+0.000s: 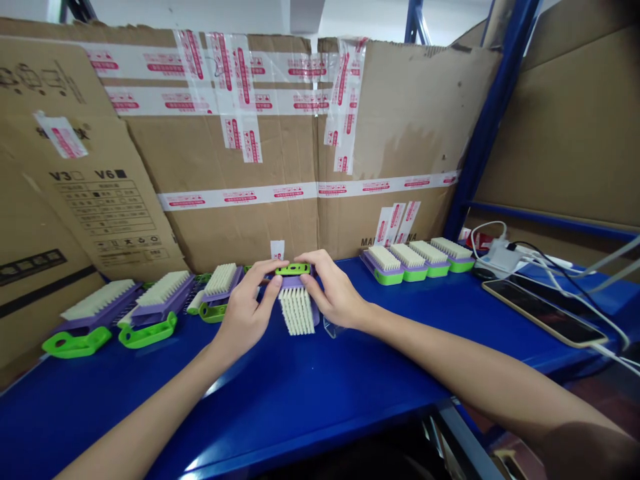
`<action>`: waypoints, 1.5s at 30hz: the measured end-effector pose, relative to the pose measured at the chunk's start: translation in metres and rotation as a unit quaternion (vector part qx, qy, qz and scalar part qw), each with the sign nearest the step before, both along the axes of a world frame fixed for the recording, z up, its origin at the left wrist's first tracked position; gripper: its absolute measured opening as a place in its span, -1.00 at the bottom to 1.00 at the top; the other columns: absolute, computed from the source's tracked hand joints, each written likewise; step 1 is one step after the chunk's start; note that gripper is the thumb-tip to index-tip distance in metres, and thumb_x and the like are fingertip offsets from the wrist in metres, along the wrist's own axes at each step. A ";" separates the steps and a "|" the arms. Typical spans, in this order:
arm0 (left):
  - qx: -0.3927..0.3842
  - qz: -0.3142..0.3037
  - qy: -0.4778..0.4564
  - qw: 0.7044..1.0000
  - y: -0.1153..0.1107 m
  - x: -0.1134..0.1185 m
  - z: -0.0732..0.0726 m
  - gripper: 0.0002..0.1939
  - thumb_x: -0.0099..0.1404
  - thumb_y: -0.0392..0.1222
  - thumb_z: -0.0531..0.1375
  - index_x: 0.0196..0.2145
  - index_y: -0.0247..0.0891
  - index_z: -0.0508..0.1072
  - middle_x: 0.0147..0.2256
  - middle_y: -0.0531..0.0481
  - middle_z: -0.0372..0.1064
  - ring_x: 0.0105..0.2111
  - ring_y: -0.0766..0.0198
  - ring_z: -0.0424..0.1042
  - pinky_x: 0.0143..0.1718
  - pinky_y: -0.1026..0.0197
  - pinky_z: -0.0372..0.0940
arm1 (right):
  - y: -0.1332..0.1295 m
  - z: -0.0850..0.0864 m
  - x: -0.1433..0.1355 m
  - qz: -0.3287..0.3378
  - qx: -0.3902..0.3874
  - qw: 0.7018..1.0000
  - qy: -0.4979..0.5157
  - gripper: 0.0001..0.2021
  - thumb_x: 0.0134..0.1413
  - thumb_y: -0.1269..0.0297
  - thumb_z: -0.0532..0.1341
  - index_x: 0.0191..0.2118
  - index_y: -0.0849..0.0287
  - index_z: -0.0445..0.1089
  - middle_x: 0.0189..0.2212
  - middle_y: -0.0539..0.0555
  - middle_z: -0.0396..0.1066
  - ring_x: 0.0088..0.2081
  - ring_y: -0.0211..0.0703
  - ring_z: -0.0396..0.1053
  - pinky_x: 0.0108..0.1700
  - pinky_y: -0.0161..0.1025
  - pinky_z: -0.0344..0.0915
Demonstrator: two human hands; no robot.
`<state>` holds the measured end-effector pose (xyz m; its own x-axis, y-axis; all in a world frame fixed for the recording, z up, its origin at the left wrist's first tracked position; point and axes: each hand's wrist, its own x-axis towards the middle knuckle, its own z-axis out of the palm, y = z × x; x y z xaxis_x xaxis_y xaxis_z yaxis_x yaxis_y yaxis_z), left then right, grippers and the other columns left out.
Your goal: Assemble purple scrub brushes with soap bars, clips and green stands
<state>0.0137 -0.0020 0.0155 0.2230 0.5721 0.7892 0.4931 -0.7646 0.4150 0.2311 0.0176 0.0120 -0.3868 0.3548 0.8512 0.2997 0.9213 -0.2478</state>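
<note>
Between my two hands is a scrub brush (298,312) with cream bristles, a purple body and a green end piece (293,269) on top. My left hand (250,303) grips its left side, thumb and fingers pressed at the green piece. On the other side my right hand (333,290) holds it the same way, fingertips over the top. The bristles face me and slant down toward the blue table (280,393). A clear plastic piece (333,328) shows just under my right hand.
At left several purple brushes (163,289) lie bristles up, with loose green parts (149,331) by them. More green-and-purple brushes (421,253) stand in a row at right. A phone (543,312) and cables lie at far right. Taped cardboard (240,150) walls the back.
</note>
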 end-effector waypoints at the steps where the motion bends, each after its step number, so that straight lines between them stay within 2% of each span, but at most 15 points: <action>1: 0.009 0.004 0.001 1.000 -0.001 0.000 0.001 -0.73 0.62 -0.09 0.13 0.15 -0.10 0.51 0.15 -0.08 0.51 0.18 0.08 0.49 0.17 -0.04 0.44 | 0.000 0.000 0.000 0.001 0.000 1.000 0.004 -0.74 0.58 0.27 0.06 0.26 0.08 0.22 0.10 0.21 0.42 0.14 0.02 0.42 0.18 0.07 0.42; 6: 0.028 0.012 -0.015 0.999 -0.004 0.001 0.003 -0.78 0.59 -0.12 0.17 0.10 -0.10 0.53 0.09 -0.04 0.54 0.13 0.09 0.53 0.10 0.03 0.49 | -0.002 0.003 -0.001 -0.001 -0.007 1.000 0.029 -0.73 0.56 0.28 0.10 0.25 0.06 0.24 0.11 0.19 0.44 0.14 0.02 0.42 0.18 0.09 0.40; 11: -0.025 0.009 -0.036 0.999 0.001 -0.001 -0.005 -0.65 0.58 -0.05 0.19 0.25 -0.05 0.41 0.16 -0.07 0.49 0.11 0.09 0.54 0.14 -0.02 0.48 | -0.003 0.007 0.000 0.005 -0.019 0.999 0.048 -0.75 0.56 0.28 0.10 0.23 0.05 0.27 0.11 0.18 0.44 0.14 0.01 0.44 0.17 0.08 0.42; 19: -0.066 -0.040 -0.062 0.995 0.002 0.001 -0.006 -0.56 0.56 -0.03 0.22 0.31 -0.08 0.30 0.12 -0.15 0.52 0.08 0.08 0.56 0.08 -0.03 0.50 | -0.002 0.017 0.004 0.005 0.000 0.996 0.084 -0.78 0.55 0.31 0.11 0.20 0.04 0.30 0.08 0.17 0.42 0.08 -0.02 0.43 0.16 0.06 0.43; 26: -0.076 -0.078 -0.086 0.990 -0.001 0.003 -0.005 -0.53 0.54 -0.05 0.26 0.31 -0.10 0.29 0.10 -0.15 0.53 0.10 0.07 0.57 0.12 -0.06 0.50 | -0.007 0.024 0.005 0.007 0.040 0.994 0.103 -0.78 0.55 0.33 0.09 0.19 0.02 0.31 0.08 0.17 0.41 0.11 0.00 0.40 0.13 0.05 0.44; 33: -0.070 -0.075 -0.077 0.992 -0.003 0.003 -0.005 -0.54 0.55 -0.06 0.25 0.31 -0.13 0.29 0.08 -0.18 0.55 0.08 0.06 0.59 0.09 -0.05 0.52 | -0.009 0.027 0.005 0.000 0.052 0.993 0.106 -0.77 0.54 0.34 0.09 0.19 0.02 0.31 0.09 0.16 0.40 0.13 0.00 0.39 0.15 0.04 0.42; 39: -0.051 -0.050 -0.032 0.997 0.000 -0.001 -0.010 -0.51 0.54 -0.06 0.24 0.33 -0.10 0.26 0.17 -0.21 0.51 0.09 0.04 0.60 0.01 -0.01 0.55 | -0.007 0.029 0.008 0.016 0.031 0.999 0.019 -0.80 0.54 0.36 0.08 0.10 0.02 0.38 -0.01 0.14 0.46 0.10 0.00 0.43 0.17 0.08 0.42; 45: -0.058 -0.053 -0.032 0.996 0.000 0.000 -0.009 -0.51 0.56 -0.07 0.22 0.35 -0.11 0.23 0.19 -0.22 0.50 0.12 0.05 0.58 0.05 -0.01 0.53 | -0.005 0.029 0.009 0.004 0.039 0.998 0.049 -0.79 0.54 0.38 0.07 0.10 0.04 0.40 0.00 0.16 0.43 0.09 -0.01 0.42 0.15 0.06 0.43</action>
